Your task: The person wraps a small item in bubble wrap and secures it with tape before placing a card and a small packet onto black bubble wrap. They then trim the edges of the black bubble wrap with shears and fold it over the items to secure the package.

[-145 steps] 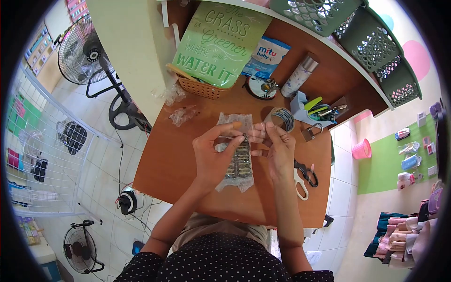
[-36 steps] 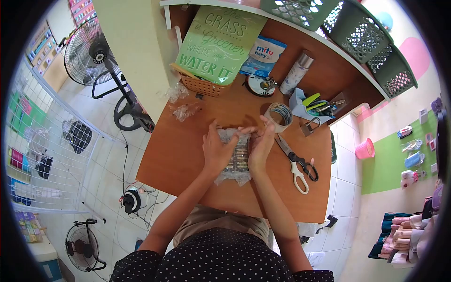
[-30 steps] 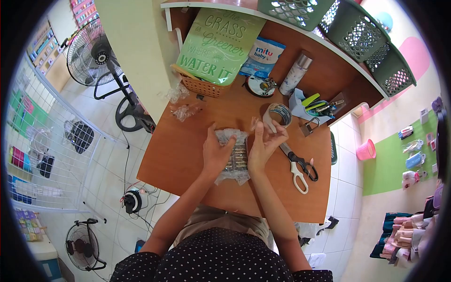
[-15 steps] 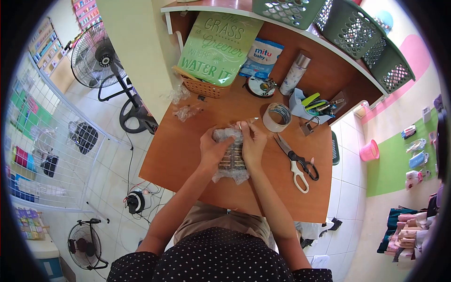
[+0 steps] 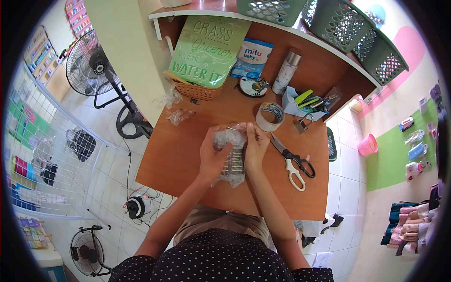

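Note:
A small package (image 5: 235, 161) wrapped in clear bubble wrap lies near the middle of the brown desk, with dark and light stripes showing through. My left hand (image 5: 215, 152) holds its left side, fingers curled over the wrap. On the right side and upper corner, my right hand (image 5: 254, 146) grips the wrap with thumb and fingers. A roll of clear tape (image 5: 269, 117) stands just beyond my right hand. Scissors (image 5: 293, 162) with one white and one black handle lie to the right of it.
Crumpled plastic (image 5: 179, 116) lies at the desk's back left, near a brown basket (image 5: 195, 90). A padlock (image 5: 304, 123), a blue pen holder (image 5: 292, 104) and a spray can (image 5: 286, 73) stand at the back right. Green baskets (image 5: 340, 26) sit on the shelf above.
The camera view has shifted slightly, moving the desk items left. My right fingers have shifted at the package's upper edge, and its lower end looks more gathered.

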`<state>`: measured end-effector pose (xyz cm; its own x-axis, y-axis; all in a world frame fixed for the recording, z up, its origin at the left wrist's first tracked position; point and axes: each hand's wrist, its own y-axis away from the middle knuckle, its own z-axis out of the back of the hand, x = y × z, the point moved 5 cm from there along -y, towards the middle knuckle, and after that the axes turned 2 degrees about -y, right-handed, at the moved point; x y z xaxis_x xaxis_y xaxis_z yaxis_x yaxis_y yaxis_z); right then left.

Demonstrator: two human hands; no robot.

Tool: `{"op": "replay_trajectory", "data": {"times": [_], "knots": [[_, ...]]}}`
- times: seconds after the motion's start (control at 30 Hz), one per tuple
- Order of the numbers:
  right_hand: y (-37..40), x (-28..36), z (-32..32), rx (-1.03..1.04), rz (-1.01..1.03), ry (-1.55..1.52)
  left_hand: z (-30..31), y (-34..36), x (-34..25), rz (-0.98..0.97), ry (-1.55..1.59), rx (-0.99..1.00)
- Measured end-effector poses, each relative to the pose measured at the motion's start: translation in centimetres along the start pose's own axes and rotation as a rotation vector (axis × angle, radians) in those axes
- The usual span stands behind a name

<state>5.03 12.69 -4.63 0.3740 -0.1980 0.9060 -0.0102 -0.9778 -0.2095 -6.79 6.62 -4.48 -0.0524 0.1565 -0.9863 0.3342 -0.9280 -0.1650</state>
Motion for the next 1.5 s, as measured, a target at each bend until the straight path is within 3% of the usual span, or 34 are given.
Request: {"op": "replay_trajectory", "data": {"times": [0.1,0.23,0.4,0.43,0.47,0.6,0.8,1.0,1.07,1.17,1.4,1.47,1.5], "knots": [[-1.1,0.3,0.3,-0.008,-0.106,-0.262,-0.2,1.6,-1.1,-0.099,-0.011,-0.067],[-2.5,2.6,1.1,0.069,-0.339,-0.031,0.1,3.1,-2.4,-0.203,-0.117,-0.097],[-3.2,4.5,-0.1,0.272,-0.230,0.198,-0.1,5.0,-4.1,-0.446,-0.334,-0.166],[-3.0,5.1,-1.0,0.376,-0.126,0.253,-0.1,5.3,-4.0,-0.438,-0.325,-0.172],[-2.8,5.7,-1.8,0.482,-0.024,0.312,-0.3,5.8,-4.3,-0.557,-0.407,-0.162],[-0.9,7.0,-2.8,0.617,0.011,0.485,-1.0,7.5,-4.5,-0.792,-0.465,-0.185],[0.6,8.3,-3.2,0.864,0.116,0.762,-1.0,8.6,-4.2,-0.872,-0.465,-0.329],[0.7,7.8,-2.5,0.772,-0.048,0.661,-1.0,8.8,-4.0,-0.983,-0.471,-0.276],[0.4,7.7,-2.7,0.737,-0.187,0.544,-0.9,8.7,-4.0,-0.958,-0.466,-0.250],[-0.4,7.3,-2.3,0.748,-0.307,0.622,-0.8,8.5,-3.9,-0.918,-0.439,-0.228],[-2.0,8.1,-3.3,0.702,-0.223,0.629,-0.9,8.7,-3.7,-0.940,-0.400,-0.209],[-1.2,9.6,-4.6,0.686,-0.019,0.771,-0.8,8.6,-3.7,-0.943,-0.399,-0.223],[-1.2,9.5,-4.2,0.688,-0.021,0.773,-0.8,8.6,-3.8,-0.948,-0.398,-0.235]]}}
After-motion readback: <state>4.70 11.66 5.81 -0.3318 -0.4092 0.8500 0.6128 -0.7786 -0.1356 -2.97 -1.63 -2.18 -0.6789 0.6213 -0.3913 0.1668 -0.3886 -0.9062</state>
